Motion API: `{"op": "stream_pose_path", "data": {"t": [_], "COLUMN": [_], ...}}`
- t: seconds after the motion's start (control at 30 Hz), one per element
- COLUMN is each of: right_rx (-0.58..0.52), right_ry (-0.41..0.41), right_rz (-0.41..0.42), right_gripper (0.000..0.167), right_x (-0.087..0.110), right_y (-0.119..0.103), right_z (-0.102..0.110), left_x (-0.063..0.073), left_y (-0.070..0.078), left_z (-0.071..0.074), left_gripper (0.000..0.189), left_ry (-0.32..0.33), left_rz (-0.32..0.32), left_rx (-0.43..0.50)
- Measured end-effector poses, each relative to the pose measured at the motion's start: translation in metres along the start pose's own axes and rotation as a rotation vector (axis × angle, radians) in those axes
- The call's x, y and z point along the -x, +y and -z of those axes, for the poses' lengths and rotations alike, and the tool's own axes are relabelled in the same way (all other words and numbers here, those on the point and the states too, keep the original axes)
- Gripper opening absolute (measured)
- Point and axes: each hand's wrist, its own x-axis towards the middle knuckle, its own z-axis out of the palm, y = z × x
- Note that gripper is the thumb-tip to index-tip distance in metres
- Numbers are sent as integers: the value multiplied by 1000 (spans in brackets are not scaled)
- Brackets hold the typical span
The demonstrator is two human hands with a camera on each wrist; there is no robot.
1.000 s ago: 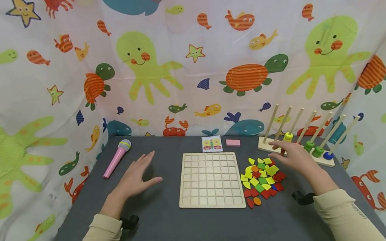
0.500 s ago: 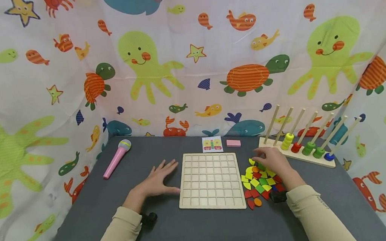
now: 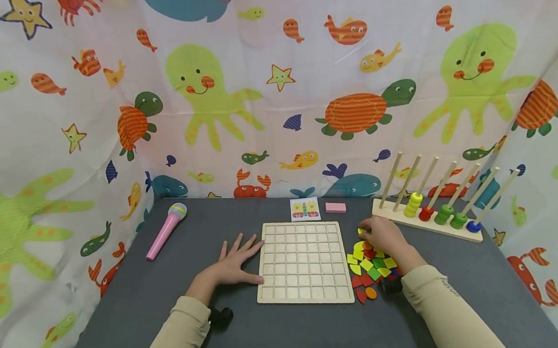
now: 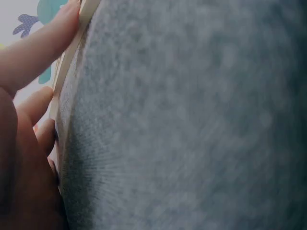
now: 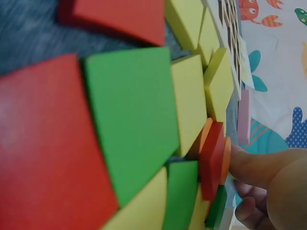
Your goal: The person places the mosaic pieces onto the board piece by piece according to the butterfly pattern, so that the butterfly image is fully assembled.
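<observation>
My left hand lies with fingers spread at the left edge of a wooden grid board. In the left wrist view its fingertips touch the board's edge. My right hand reaches over the far side of a pile of coloured wooden tiles. Its curled fingertips pinch a small yellow tile, mostly hidden by them. Close up in the right wrist view are a green tile, a red tile and stacked orange and red pieces near the thumb.
A butterfly pattern card and a pink block lie behind the board. At the back right stands a peg rack with coloured rings on upright pegs. A toy microphone lies at the left. Printed fabric hangs behind the table.
My left hand has moved right to the board's edge. My right hand has come left and down from beside the peg rack to the tiles, its fingers closing at a yellow tile.
</observation>
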Motion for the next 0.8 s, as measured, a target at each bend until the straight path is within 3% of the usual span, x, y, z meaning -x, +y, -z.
{"op": "stream_pose_path", "data": {"t": [0.23, 0.47, 0.6, 0.8], "right_rx": [-50, -286, -375, -495], "right_ry": [65, 163, 164, 152], "right_rz": [76, 141, 145, 174], "right_gripper": [22, 14, 20, 20], "right_x": [-1, -7, -11, -18], "right_y": [-21, -63, -81, -104], "right_z": [7, 15, 12, 1], "left_x": [-1, 5, 5, 3], "left_y": [-4, 4, 5, 2], "left_z": [-4, 3, 4, 1], "left_gripper": [113, 111, 112, 112], "left_ry": [42, 25, 22, 6], "left_rz": [38, 31, 17, 46], "left_rx": [-26, -5, 16, -2]}}
